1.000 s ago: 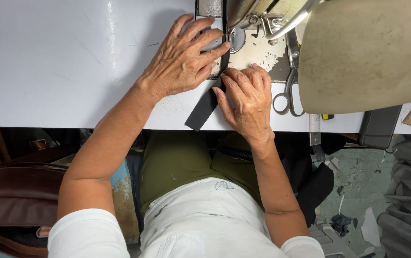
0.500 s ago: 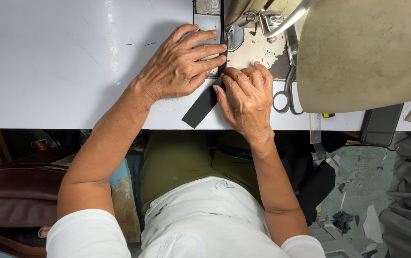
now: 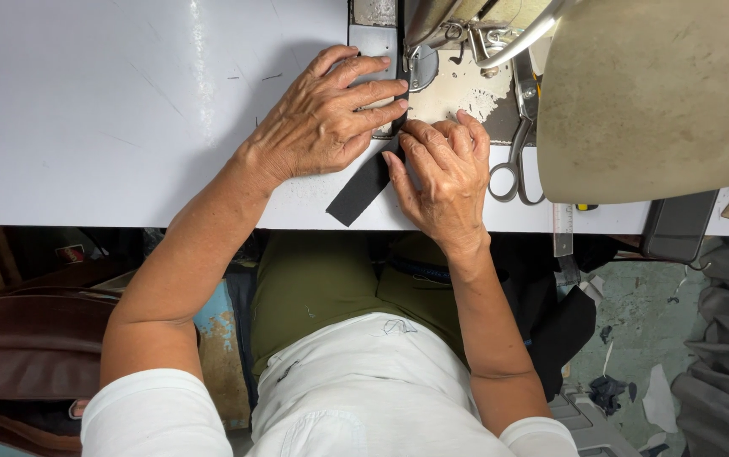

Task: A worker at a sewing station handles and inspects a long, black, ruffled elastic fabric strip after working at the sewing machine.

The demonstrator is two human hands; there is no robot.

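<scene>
The strap (image 3: pixel 363 184) is plain black, no pattern at all. The table (image 3: pixel 110 110) is pale white-grey with a few dark scuff marks. The machine (image 3: pixel 652 93) is a dull beige-olive, and the plate (image 3: pixel 462 93) under it is cream with worn dark patches. The scissors (image 3: pixel 519 127) look silver-grey. The shirt (image 3: pixel 364 389) is plain white, the trousers (image 3: pixel 322 279) olive green. There's a dark brown bag (image 3: pixel 26 347) at the side, and the ruler (image 3: pixel 562 228) is clear-greyish.
</scene>
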